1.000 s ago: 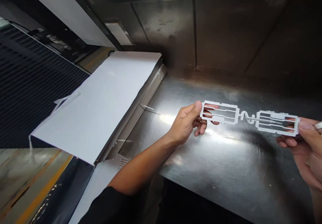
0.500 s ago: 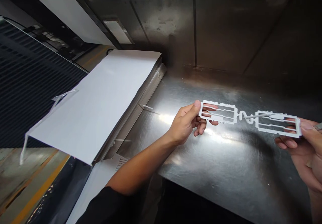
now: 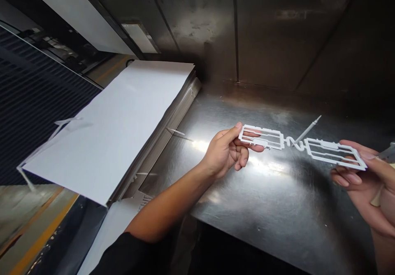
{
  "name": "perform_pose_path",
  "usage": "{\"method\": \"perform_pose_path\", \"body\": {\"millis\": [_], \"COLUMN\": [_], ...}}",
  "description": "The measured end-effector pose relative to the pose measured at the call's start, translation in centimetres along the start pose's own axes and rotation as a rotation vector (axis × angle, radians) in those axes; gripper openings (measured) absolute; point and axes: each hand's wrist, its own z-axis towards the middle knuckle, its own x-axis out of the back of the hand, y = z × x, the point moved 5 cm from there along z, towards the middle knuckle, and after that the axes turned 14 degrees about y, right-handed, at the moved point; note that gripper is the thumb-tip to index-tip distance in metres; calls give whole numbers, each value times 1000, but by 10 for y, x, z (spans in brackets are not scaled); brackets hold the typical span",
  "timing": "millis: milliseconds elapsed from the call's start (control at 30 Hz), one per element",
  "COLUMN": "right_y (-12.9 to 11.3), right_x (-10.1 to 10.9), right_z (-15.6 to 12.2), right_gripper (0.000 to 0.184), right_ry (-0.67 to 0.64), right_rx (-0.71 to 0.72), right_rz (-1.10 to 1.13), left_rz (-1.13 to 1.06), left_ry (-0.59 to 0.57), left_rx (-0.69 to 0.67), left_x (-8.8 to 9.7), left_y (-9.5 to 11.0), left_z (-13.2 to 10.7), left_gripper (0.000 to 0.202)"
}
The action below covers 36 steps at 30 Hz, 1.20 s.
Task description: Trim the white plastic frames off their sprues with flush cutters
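A white plastic piece [image 3: 304,146] spans the space between my hands, made of two rectangular open frames joined by a small wavy link. My left hand [image 3: 226,153] pinches the left frame [image 3: 262,137] between thumb and fingers. My right hand [image 3: 354,180] grips the far end of the right frame [image 3: 335,153]. A thin white pointed rod [image 3: 307,130] sticks up and to the right from the link, over the right frame. At the right edge, a small grey tip [image 3: 387,153] shows beyond my right hand, too cut off to name.
A stack of white sheets [image 3: 108,131] rests on a metal-edged stand left of the stainless steel counter [image 3: 247,209]. Behind the counter rises a scuffed steel wall [image 3: 197,32]. A dark mesh panel [image 3: 37,102] and floor with a yellow line lie further left.
The thin rod, which lay along the right frame, now angles up and away from it. The plastic piece has shifted slightly left, and the view has drifted a little.
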Motion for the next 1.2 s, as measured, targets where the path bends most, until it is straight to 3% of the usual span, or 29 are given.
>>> {"method": "perform_pose_path", "body": {"millis": [100,167,267,467,800,933,1000,1067,1200], "right_y": [5,1,-6,-18,-16,-15,-12,-8,3], "right_x": [-2,-4,-11,-33,-35,-36,-38,-40,-57], "right_z": [-6,-10,-14,-28,-37,-36,-37,-40,-61], "right_gripper": [41,47,48,42,40,40,39,40,38], "right_ry": [6,27,48,-53,-115,-109,-79,-26,37], "right_rx": [-321,-370,-394,-393,-406,-389,-354,-293,-158], "right_rz": [164,192,218,251,265,250,255,273,156], "left_rz": [-4,-4,-15,-132,-197,-262,-240,-90,267], "left_ry": [22,35,87,364,398,322,256,174,-70], "left_rx": [53,71,91,193,175,158,95,-39,-273], "left_x": [3,3,0,6,7,3,3,1,-13], "left_y": [-1,0,3,6,8,9,7,1,-23], "left_z": [1,0,-2,4,8,7,7,5,-8], "left_gripper": [54,53,54,53,57,73,71,59,70]}}
